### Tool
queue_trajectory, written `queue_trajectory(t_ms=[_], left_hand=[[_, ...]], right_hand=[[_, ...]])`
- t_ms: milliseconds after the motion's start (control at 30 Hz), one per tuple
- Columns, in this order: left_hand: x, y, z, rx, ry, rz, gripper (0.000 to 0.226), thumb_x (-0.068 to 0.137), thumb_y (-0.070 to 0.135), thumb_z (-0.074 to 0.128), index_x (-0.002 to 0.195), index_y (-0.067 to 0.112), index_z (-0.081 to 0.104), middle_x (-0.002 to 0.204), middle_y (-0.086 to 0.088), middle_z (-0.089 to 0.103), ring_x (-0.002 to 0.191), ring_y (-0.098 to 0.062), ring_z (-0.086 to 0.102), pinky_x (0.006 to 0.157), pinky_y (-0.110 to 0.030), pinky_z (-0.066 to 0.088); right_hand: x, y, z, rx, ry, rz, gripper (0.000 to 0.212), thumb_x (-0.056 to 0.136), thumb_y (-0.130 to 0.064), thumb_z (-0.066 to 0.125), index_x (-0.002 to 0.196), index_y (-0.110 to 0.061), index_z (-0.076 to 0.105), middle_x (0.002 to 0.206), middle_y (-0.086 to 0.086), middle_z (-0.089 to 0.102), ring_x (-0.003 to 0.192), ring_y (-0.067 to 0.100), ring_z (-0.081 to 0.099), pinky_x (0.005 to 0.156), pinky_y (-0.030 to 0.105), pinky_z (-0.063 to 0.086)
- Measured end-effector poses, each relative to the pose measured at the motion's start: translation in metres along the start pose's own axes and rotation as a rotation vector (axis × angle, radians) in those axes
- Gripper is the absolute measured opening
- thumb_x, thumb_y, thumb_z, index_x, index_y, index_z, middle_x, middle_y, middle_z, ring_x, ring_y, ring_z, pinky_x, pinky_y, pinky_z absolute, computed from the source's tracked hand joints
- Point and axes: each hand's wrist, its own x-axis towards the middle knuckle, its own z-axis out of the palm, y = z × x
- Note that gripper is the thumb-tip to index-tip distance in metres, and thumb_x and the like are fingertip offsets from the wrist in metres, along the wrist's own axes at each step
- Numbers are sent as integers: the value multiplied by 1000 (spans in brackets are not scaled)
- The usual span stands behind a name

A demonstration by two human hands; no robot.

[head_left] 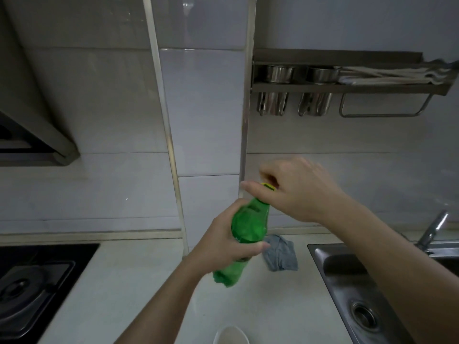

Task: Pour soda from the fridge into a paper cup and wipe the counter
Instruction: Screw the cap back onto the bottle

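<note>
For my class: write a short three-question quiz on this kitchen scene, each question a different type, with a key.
1. True or false: the left hand grips the green plastic soda bottle round its body.
2. The right hand pinches: A the bottle's yellow cap; B a spoon; C a sponge.
3. Fill in: the crumpled grey-blue cloth lies on the white counter between the black hob and the steel ____.
Key: 1 true; 2 A; 3 sink.
</note>
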Motion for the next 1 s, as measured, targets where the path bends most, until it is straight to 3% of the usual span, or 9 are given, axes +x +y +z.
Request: queue_trajectory(t_ms=[133, 200, 300, 367, 467, 567, 700, 800, 1000], left_hand=[[-1, 9, -11, -152, -282, -9, 64, 74, -2, 83, 124, 27, 56, 103, 1, 68, 98, -21, 67, 85, -35, 55], [-3, 5, -6, -172, -269, -32, 60, 75, -1, 83, 121, 28, 57, 102, -4, 67, 96, -24, 67, 85, -39, 57], [-4, -6, 14, 37, 36, -89, 55, 72, 24, 88, 116, 31, 57, 99, 3, 67, 90, -17, 66, 82, -37, 57], [-7, -10, 22, 105, 184, -85, 54, 70, 31, 89, 113, 33, 56, 96, 9, 66, 87, -12, 65, 79, -36, 57], [-5, -6, 11, -42, 22, -68, 62, 71, 23, 89, 122, 32, 56, 104, 8, 67, 96, -13, 66, 85, -35, 57], [-7, 0, 3, -150, -174, -78, 69, 74, 8, 86, 132, 28, 55, 108, 4, 68, 103, -18, 66, 94, -43, 56], [-10, -6, 15, -145, -72, -110, 53, 76, 8, 84, 119, 24, 58, 97, 0, 66, 89, -16, 65, 83, -38, 56], [-11, -16, 26, 56, 122, -121, 48, 75, 18, 85, 111, 29, 56, 94, 7, 66, 82, -5, 64, 73, -21, 53], [-6, -11, 18, 158, 217, -141, 63, 73, 33, 87, 116, 35, 41, 102, 11, 62, 82, -6, 64, 66, -22, 56]], right_hand=[[7, 4, -6, -59, -48, -388, 49, 97, -57, 27, 66, -22, 41, 62, -10, 33, 54, 13, 33, 48, 35, 37], [6, -2, 3, -61, -53, -278, 55, 97, -54, 24, 60, -17, 44, 56, -6, 37, 50, 16, 36, 49, 35, 38], [4, -6, 15, -142, -139, 186, 56, 97, -54, 22, 59, -17, 39, 60, 3, 44, 54, 18, 42, 58, 33, 42], [3, -3, 17, -193, -110, 232, 59, 96, -62, 21, 59, -19, 38, 62, 3, 46, 56, 19, 45, 58, 33, 41], [2, 3, 10, -40, -59, -56, 68, 90, -74, 17, 60, -19, 44, 58, -4, 47, 53, 14, 45, 52, 34, 39], [5, 5, 8, -38, -71, -289, 57, 95, -59, 23, 59, -20, 42, 56, -6, 42, 53, 14, 41, 50, 35, 37], [4, -4, 22, -44, -110, 17, 57, 97, -48, 25, 52, -16, 38, 52, 2, 41, 50, 16, 38, 56, 34, 41], [0, -4, 33, -60, -148, 240, 51, 99, -45, 29, 57, -17, 39, 61, 5, 43, 57, 19, 42, 62, 34, 43], [-4, 5, 47, 228, -10, 279, 71, 90, -74, 26, 55, -16, 44, 53, 2, 50, 54, 21, 52, 56, 36, 46]])
